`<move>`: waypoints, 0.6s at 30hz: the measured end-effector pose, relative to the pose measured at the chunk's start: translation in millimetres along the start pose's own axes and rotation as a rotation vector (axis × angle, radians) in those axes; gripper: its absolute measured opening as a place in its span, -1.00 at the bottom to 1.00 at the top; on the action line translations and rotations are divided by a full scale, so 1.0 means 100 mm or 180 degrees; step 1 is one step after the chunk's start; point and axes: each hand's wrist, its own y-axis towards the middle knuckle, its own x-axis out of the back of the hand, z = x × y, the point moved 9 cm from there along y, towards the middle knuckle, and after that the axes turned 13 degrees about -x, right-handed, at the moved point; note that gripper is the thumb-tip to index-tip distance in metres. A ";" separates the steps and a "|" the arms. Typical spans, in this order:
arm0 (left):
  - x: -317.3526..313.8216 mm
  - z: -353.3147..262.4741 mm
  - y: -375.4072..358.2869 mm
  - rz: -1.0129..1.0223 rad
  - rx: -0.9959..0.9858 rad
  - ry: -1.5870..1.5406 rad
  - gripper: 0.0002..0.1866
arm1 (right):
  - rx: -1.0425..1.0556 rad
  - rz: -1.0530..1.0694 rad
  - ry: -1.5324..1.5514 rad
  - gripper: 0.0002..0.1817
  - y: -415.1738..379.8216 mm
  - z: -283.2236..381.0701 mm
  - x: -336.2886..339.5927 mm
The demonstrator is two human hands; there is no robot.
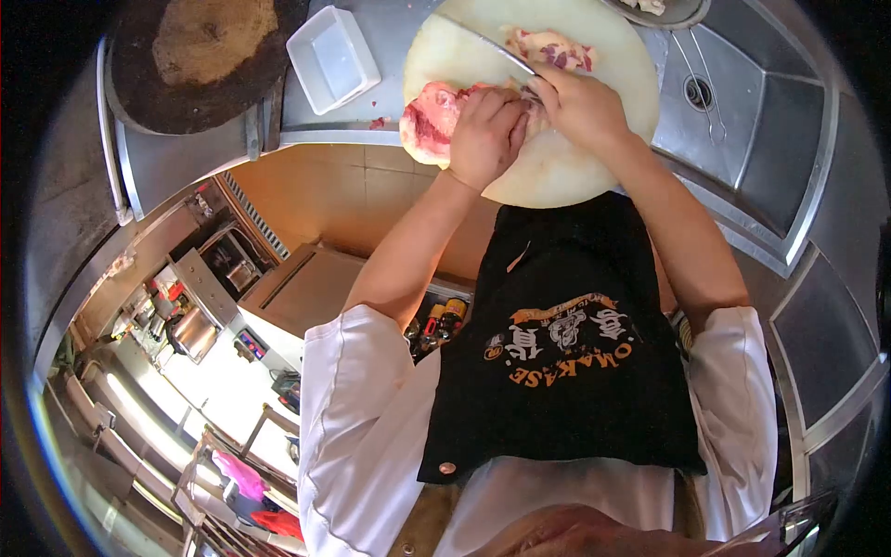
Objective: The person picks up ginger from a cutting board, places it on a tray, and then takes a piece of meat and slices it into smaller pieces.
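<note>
Head view, knife (487, 48) blade running up-left, right hand (583, 104) grip pinching handle, left hand (483, 135) pressing meat (429, 119)

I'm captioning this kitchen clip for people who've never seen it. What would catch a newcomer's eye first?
First, the two hands working together at top centre on a round white cutting board: the left hand presses a slab of raw meat while the right hand grips a knife. Below them hangs a black apron with orange lettering, and a steel sink lies right of the board.
</note>
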 end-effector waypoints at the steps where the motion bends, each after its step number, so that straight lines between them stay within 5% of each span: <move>1: 0.00 0.03 0.01 -0.0066 0.0034 0.0020 -0.77 | -0.0011 -0.0098 0.0023 -0.61 0.03 0.02 0.09; 4: 0.02 -0.01 -0.04 -0.0178 0.0123 0.0100 -0.75 | 0.0238 -0.0170 -0.0019 -0.61 -0.67 -0.07 0.35; 8: 0.04 -0.03 -0.01 0.0007 0.0072 0.0205 -0.77 | -0.0226 0.0288 -0.0372 -0.61 -1.38 -0.25 0.50; 18: 0.00 -0.01 0.01 0.0035 0.0112 0.0156 -0.78 | -0.0191 0.0377 -0.0573 -0.61 -0.79 0.02 0.12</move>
